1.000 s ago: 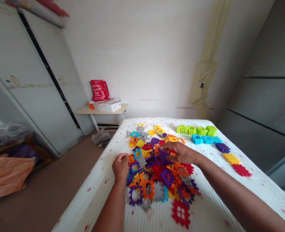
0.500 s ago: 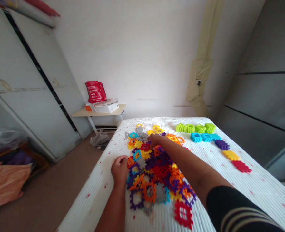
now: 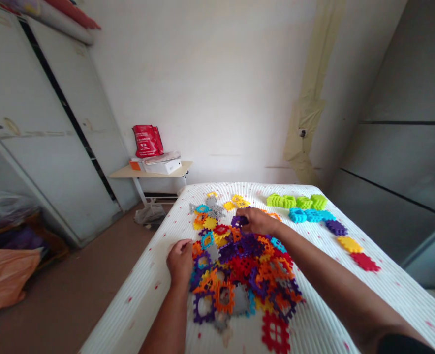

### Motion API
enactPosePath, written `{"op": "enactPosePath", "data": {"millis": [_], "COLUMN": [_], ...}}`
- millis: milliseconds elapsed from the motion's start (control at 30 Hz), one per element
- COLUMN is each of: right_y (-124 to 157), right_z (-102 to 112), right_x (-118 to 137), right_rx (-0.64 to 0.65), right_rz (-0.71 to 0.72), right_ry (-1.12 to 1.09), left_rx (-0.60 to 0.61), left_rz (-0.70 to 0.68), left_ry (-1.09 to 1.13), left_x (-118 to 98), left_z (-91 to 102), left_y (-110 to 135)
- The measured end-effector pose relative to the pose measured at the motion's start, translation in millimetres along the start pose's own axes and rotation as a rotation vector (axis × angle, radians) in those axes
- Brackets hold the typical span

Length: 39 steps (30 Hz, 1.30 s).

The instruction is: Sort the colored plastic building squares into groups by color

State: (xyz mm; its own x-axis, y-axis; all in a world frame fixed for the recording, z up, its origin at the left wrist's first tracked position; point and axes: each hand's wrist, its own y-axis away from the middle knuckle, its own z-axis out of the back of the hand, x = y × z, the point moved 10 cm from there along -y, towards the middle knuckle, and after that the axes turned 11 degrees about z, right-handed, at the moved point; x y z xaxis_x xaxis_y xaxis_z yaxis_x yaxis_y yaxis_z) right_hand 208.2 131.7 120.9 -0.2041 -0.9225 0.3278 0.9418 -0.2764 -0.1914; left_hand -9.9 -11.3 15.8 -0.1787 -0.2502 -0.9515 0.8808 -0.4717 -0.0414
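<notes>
Right hand [image 3: 258,221]: is pinching a purple piece [image 3: 238,221] at the far edge of the pile of plastic pieces [image 3: 245,265].
Left hand [image 3: 179,259]: is resting just beside the pile's left edge, fingers narrowly curled; whether they are holding anything, I cannot tell.
Bedcover [image 3: 147,280]: is lying under the pile.
Green stacks [image 3: 318,201], blue pieces [image 3: 314,215], purple stack [image 3: 336,227], yellow piece [image 3: 349,244], red piece [image 3: 365,261]: are lying right of the pile.
Red bag [image 3: 147,141]: is standing beyond the pile, leftward, showing white Chinese lettering, apparently 专注; smaller lines are blurring.
White box [image 3: 169,167]: is lying below the bag, bearing an unreadable mark.
</notes>
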Motion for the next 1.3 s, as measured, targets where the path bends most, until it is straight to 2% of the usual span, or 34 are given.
{"op": "enactPosePath", "data": {"millis": [100,167,233,333,467,567,667,767,867,967,1033,1100,1200,1300], "right_y": [22,24,19,6,-17,-28,-32,-32,-22,-1,18,39,64,76], "right_z": [3,10,17,19,-6,-24,-31,-27,-17,-12,-11,-7,-4,-8], "right_x": [5,-12,-48,-101,-133,-141,-143,-136,-120,-91,-62,-38,-13,9], "right_rx": [0.048,0.005,-0.048,-0.054,-0.011,0.022,0.035,0.033,0.03,0.057,0.082,0.088,0.058,0.043], "right_rz": [0.046,-0.002,-0.165,-0.435,-0.541,-0.568,-0.581,-0.548,-0.484,-0.334,-0.187,-0.096,-0.056,-0.02], "right_ry": [-0.243,-0.287,-0.127,0.18,0.244,0.261,0.271,0.248,0.185,-0.056,-0.304,-0.452,-0.506,-0.532], "left_rx": [-0.028,-0.046,-0.058,-0.075,-0.089,-0.091,-0.096,-0.105,-0.104,-0.056,0.002,0.067,0.152,0.219], "left_rz": [0.011,0.022,0.03,0.035,0.031,0.018,0.006,-0.013,-0.071,-0.162,-0.214,-0.246,-0.247,-0.185], "left_ry": [0.006,0.015,0.026,0.029,0.017,0.011,0.005,-0.003,-0.028,-0.092,-0.153,-0.221,-0.326,-0.431], "left_x": [-1,-1,-1,-2,-4,-5,-5,-7,-19,-40,-54,-64,-71,-67], "left_z": [0.6,1.4,2.4,5.0,8.2,8.8,9.0,10.3,10.8,2.1,-11.0,-28.4,-56.5,-81.4], "left_y": [-1,-3,-4,-3,-2,-1,-1,0,1,-6,-17,-29,-47,-58]}}
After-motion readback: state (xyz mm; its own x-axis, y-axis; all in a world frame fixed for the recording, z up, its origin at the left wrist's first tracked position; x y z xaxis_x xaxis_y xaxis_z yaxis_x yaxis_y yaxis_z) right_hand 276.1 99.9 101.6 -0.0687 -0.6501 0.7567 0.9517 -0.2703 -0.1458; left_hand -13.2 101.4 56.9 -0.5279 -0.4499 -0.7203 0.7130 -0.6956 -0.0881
